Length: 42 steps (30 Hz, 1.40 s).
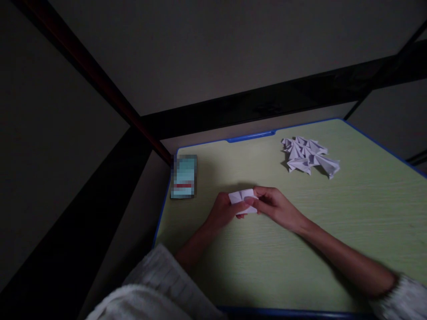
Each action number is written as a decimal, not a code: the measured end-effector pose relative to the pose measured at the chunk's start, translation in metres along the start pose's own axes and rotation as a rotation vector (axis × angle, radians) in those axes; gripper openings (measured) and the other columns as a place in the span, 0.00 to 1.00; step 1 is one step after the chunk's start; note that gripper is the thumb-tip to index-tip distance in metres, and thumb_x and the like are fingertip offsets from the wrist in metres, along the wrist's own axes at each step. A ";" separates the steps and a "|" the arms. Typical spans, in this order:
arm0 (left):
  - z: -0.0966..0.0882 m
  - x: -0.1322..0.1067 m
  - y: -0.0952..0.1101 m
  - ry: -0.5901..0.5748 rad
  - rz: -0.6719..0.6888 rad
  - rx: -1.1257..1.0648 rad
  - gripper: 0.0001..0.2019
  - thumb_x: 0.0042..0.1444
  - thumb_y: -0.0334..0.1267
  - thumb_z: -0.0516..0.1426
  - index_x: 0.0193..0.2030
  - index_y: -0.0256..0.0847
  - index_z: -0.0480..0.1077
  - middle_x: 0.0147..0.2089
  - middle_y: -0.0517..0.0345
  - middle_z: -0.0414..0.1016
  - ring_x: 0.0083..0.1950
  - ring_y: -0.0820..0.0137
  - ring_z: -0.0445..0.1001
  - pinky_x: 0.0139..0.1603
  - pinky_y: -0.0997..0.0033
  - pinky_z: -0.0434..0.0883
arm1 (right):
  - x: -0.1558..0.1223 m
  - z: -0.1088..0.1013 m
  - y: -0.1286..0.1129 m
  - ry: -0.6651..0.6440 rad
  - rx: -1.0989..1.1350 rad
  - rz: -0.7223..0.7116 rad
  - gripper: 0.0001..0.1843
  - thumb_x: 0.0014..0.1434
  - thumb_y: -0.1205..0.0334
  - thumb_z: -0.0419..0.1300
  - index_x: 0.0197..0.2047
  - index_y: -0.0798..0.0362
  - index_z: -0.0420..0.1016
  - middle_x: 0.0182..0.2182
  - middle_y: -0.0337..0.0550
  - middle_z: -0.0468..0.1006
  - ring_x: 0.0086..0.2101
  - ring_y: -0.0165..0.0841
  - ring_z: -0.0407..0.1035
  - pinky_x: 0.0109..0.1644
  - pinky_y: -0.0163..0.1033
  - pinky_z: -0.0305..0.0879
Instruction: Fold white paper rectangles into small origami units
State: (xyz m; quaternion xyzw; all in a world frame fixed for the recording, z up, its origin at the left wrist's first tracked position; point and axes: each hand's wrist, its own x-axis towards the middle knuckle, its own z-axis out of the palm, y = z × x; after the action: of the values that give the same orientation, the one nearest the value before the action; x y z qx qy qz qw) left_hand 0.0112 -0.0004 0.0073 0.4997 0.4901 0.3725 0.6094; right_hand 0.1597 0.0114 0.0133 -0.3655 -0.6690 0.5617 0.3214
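A small folded white paper [243, 198] is held low over the pale green desk [273, 266], near its middle. My left hand [224, 210] grips the paper from the left, fingers curled under it. My right hand [274, 205] pinches the paper's right side, thumb and fingers pressed on it. Both forearms reach in from the near edge, in white knitted sleeves. The room is dim.
A pile of folded white paper shapes [308, 155] lies at the desk's far right. A blurred bluish card or phone [183, 176] rests at the far left corner. The desk has a blue rim [251, 136]. Dark bars and a wall stand behind.
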 end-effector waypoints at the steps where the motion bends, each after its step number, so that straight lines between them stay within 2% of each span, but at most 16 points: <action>1: 0.001 0.000 -0.001 -0.014 -0.005 -0.005 0.13 0.38 0.43 0.59 0.20 0.32 0.69 0.16 0.60 0.66 0.17 0.78 0.61 0.19 0.78 0.59 | 0.000 0.002 0.000 0.003 0.026 0.012 0.14 0.53 0.56 0.51 0.21 0.55 0.61 0.16 0.34 0.62 0.18 0.25 0.56 0.21 0.31 0.50; 5: 0.000 -0.001 -0.003 -0.112 -0.033 0.042 0.13 0.37 0.43 0.59 0.20 0.33 0.68 0.17 0.60 0.65 0.18 0.78 0.61 0.20 0.78 0.59 | -0.002 0.004 0.001 -0.025 0.083 0.010 0.15 0.53 0.53 0.51 0.21 0.55 0.63 0.15 0.34 0.64 0.18 0.24 0.56 0.20 0.31 0.50; 7: -0.002 -0.001 -0.001 -0.125 -0.040 0.088 0.13 0.37 0.43 0.59 0.19 0.33 0.68 0.16 0.61 0.64 0.18 0.78 0.60 0.19 0.79 0.57 | -0.002 0.003 0.003 -0.013 0.053 0.005 0.15 0.51 0.53 0.53 0.21 0.56 0.64 0.16 0.34 0.63 0.18 0.24 0.57 0.20 0.31 0.50; 11: -0.006 0.001 0.003 -0.006 -0.016 0.100 0.15 0.37 0.46 0.59 0.18 0.32 0.68 0.15 0.64 0.62 0.18 0.79 0.57 0.19 0.79 0.53 | 0.000 0.001 0.003 -0.015 0.065 0.071 0.18 0.49 0.51 0.55 0.17 0.55 0.60 0.13 0.32 0.58 0.16 0.23 0.53 0.18 0.30 0.48; 13: -0.006 0.003 0.003 0.076 0.014 0.057 0.15 0.37 0.46 0.59 0.18 0.32 0.68 0.15 0.64 0.62 0.18 0.79 0.57 0.20 0.79 0.53 | 0.001 0.003 0.002 0.010 0.146 0.080 0.17 0.50 0.50 0.53 0.19 0.54 0.59 0.13 0.32 0.60 0.15 0.23 0.55 0.18 0.30 0.51; 15: -0.005 0.004 0.000 0.170 0.036 -0.004 0.15 0.38 0.46 0.59 0.17 0.32 0.68 0.15 0.64 0.62 0.18 0.80 0.57 0.20 0.79 0.53 | 0.001 0.006 0.000 0.097 0.213 0.039 0.13 0.47 0.54 0.57 0.25 0.53 0.59 0.16 0.31 0.63 0.17 0.23 0.58 0.20 0.30 0.55; 17: -0.004 0.006 -0.002 0.245 0.037 -0.075 0.14 0.37 0.45 0.59 0.17 0.33 0.68 0.15 0.64 0.62 0.18 0.80 0.57 0.20 0.79 0.54 | 0.000 0.008 0.000 0.195 0.219 -0.018 0.16 0.42 0.60 0.62 0.30 0.52 0.57 0.19 0.31 0.64 0.20 0.24 0.60 0.23 0.30 0.57; 19: -0.002 0.006 -0.004 0.269 0.004 -0.156 0.13 0.37 0.44 0.59 0.19 0.33 0.69 0.16 0.63 0.65 0.20 0.78 0.60 0.21 0.79 0.57 | -0.001 0.009 0.001 0.270 0.178 -0.065 0.16 0.41 0.65 0.62 0.30 0.52 0.57 0.22 0.32 0.65 0.23 0.25 0.62 0.26 0.31 0.59; 23: 0.000 0.004 -0.003 0.190 -0.054 -0.202 0.11 0.37 0.41 0.60 0.22 0.32 0.71 0.19 0.60 0.69 0.22 0.76 0.64 0.24 0.77 0.61 | 0.000 0.002 0.003 0.349 0.129 -0.140 0.09 0.46 0.66 0.58 0.28 0.53 0.59 0.23 0.36 0.66 0.25 0.25 0.62 0.26 0.31 0.59; 25: 0.001 0.002 -0.001 0.153 -0.054 -0.161 0.09 0.37 0.39 0.60 0.21 0.32 0.71 0.18 0.60 0.68 0.21 0.76 0.64 0.23 0.77 0.60 | 0.001 -0.002 0.003 0.341 0.099 -0.146 0.06 0.47 0.66 0.57 0.27 0.54 0.61 0.22 0.35 0.65 0.23 0.25 0.61 0.24 0.31 0.58; 27: 0.003 0.000 0.001 0.165 -0.046 -0.112 0.08 0.37 0.37 0.59 0.19 0.32 0.71 0.16 0.61 0.68 0.20 0.77 0.63 0.22 0.78 0.59 | 0.001 -0.002 0.000 0.300 0.081 -0.127 0.05 0.49 0.64 0.56 0.27 0.54 0.62 0.21 0.35 0.65 0.22 0.25 0.61 0.23 0.31 0.58; 30: 0.005 0.000 0.003 0.250 0.000 -0.067 0.06 0.37 0.35 0.59 0.17 0.33 0.70 0.15 0.63 0.67 0.19 0.78 0.62 0.20 0.79 0.58 | -0.001 0.004 -0.002 0.234 0.099 -0.101 0.08 0.47 0.62 0.58 0.30 0.54 0.62 0.23 0.36 0.68 0.25 0.27 0.64 0.27 0.33 0.62; 32: 0.006 0.000 0.004 0.278 0.029 -0.082 0.06 0.37 0.35 0.59 0.18 0.33 0.70 0.16 0.63 0.67 0.19 0.78 0.62 0.21 0.79 0.58 | -0.002 0.009 -0.002 0.245 0.092 -0.110 0.12 0.44 0.65 0.61 0.32 0.53 0.61 0.26 0.37 0.69 0.27 0.29 0.66 0.30 0.35 0.64; 38: 0.000 0.003 0.002 0.194 0.025 -0.035 0.07 0.38 0.36 0.59 0.18 0.32 0.69 0.16 0.62 0.66 0.19 0.78 0.62 0.20 0.79 0.58 | -0.001 0.007 0.004 0.226 0.068 -0.053 0.09 0.45 0.69 0.57 0.32 0.54 0.65 0.28 0.40 0.70 0.29 0.30 0.66 0.32 0.36 0.64; 42: -0.003 0.003 0.001 0.124 0.040 -0.056 0.09 0.39 0.37 0.59 0.19 0.32 0.69 0.16 0.61 0.67 0.19 0.79 0.61 0.20 0.79 0.57 | 0.001 0.003 0.004 0.204 0.190 -0.049 0.09 0.44 0.69 0.58 0.32 0.54 0.66 0.26 0.38 0.70 0.29 0.29 0.66 0.32 0.34 0.63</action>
State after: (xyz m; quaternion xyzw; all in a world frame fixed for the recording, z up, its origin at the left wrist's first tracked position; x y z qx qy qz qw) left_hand 0.0087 0.0036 0.0072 0.4681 0.5064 0.4282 0.5840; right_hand 0.1575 0.0107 0.0093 -0.3721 -0.5853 0.5745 0.4346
